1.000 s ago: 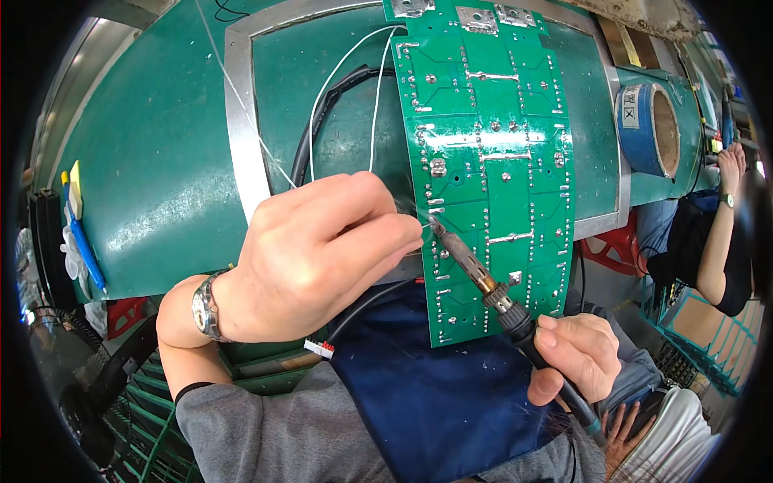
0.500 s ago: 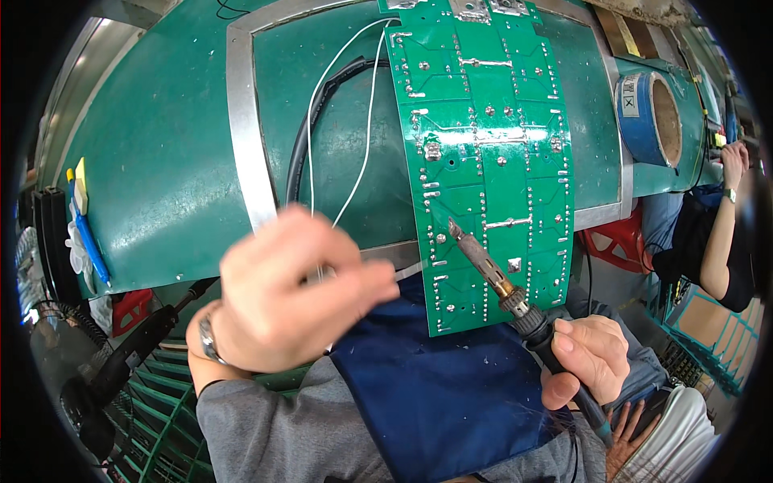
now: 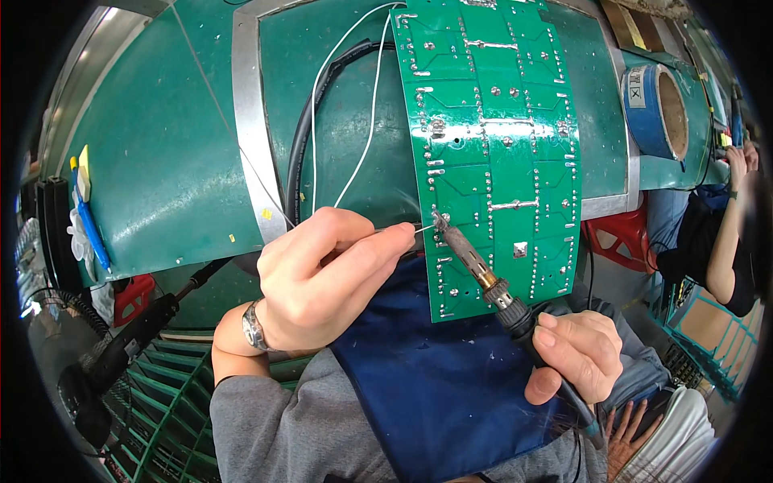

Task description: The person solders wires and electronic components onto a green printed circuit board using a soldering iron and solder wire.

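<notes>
On the head view, I have the long green printed circuit board point(image 3: 503, 173) right of centre, its rows of silvery solder joints facing me. It lies lengthwise over the green tabletop point(image 3: 177, 161), between the sides of a pale metal frame point(image 3: 251, 129), and its near end reaches out over the dark blue cloth apron point(image 3: 451, 378).

I see the right hand point(image 3: 580, 354) wrapped firmly around the black handle of a soldering iron point(image 3: 503, 302), which slants up and leftward. Its dark tip is at the board's left part, on or just above a joint; I can't tell which.

The left hand point(image 3: 334, 278) has thumb and fingers pinched together on a thin silvery wire point(image 3: 424, 229), whose end reaches close to the iron's tip. A metal-banded wristwatch point(image 3: 253, 326) sits on that wrist.

Behind this hand I make out a thick black cable point(image 3: 303, 133) and thin white leads point(image 3: 371, 121) curving beside the board. Well to the right stands a blue-sided hollow roll point(image 3: 654, 121); far left lies a slim blue-and-yellow tool point(image 3: 93, 237). Another person's bent arm point(image 3: 727, 233) shows at the right.
</notes>
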A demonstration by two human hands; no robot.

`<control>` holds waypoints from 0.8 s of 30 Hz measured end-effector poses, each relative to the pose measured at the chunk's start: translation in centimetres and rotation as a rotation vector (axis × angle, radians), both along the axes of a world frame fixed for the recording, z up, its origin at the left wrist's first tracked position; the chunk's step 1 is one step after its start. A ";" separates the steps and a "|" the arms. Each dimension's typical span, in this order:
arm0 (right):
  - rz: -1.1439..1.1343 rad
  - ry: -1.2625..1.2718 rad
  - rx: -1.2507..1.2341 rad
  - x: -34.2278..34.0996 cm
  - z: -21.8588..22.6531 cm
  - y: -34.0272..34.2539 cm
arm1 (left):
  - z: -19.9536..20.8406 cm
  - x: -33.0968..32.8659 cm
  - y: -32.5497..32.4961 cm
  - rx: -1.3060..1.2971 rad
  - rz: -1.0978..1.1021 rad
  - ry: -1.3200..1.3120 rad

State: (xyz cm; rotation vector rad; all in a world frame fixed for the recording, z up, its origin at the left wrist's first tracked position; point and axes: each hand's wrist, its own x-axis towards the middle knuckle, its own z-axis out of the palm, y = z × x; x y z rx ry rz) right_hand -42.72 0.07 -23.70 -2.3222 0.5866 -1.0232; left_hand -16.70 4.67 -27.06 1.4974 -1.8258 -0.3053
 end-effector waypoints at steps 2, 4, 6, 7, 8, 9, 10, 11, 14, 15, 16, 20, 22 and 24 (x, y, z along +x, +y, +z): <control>0.033 0.063 0.034 -0.1 0.6 0.1 | 0.2 0.0 0.0 -0.007 0.004 -0.043; 0.048 0.060 -0.037 -0.1 0.3 0.2 | 0.1 0.0 0.0 -0.015 0.007 -0.086; 0.051 0.074 -0.027 -0.1 0.5 0.3 | 0.0 -0.1 0.0 -0.053 -0.001 -0.099; 0.052 0.090 -0.019 -0.1 0.6 0.3 | 0.0 -0.2 0.0 -0.052 -0.001 -0.100; 0.053 0.089 -0.019 0.0 0.5 0.3 | 0.1 -0.3 0.0 -0.051 0.005 -0.109; 0.043 0.069 -0.031 0.0 0.3 0.3 | 0.2 -0.4 0.0 -0.052 0.011 -0.118; 0.033 0.048 -0.045 0.1 0.2 0.3 | 0.1 -0.4 -0.1 -0.052 0.011 -0.119; 0.033 0.047 -0.044 0.1 0.2 0.3 | -0.1 -0.5 -0.1 -0.072 0.011 -0.114; 0.011 0.053 -0.063 0.1 0.2 0.5 | 0.2 -0.6 0.4 -0.077 0.042 -0.112; -0.006 0.026 -0.056 -0.2 0.3 0.7 | 0.5 -0.6 0.6 -0.061 0.073 -0.112; -0.021 -0.001 -0.049 -0.4 0.3 0.8 | 0.7 -0.6 0.9 -0.063 0.072 -0.115; -0.039 -0.105 -0.082 -1.0 -0.7 1.1 | 0.8 -0.8 1.2 0.007 0.043 -0.033; -0.025 -0.072 -0.055 -1.1 -0.5 1.3 | 0.6 -1.0 1.5 0.039 0.023 -0.036; -0.008 -0.041 -0.030 -0.9 -0.5 1.5 | 0.2 -0.9 1.4 -0.007 -0.020 -0.077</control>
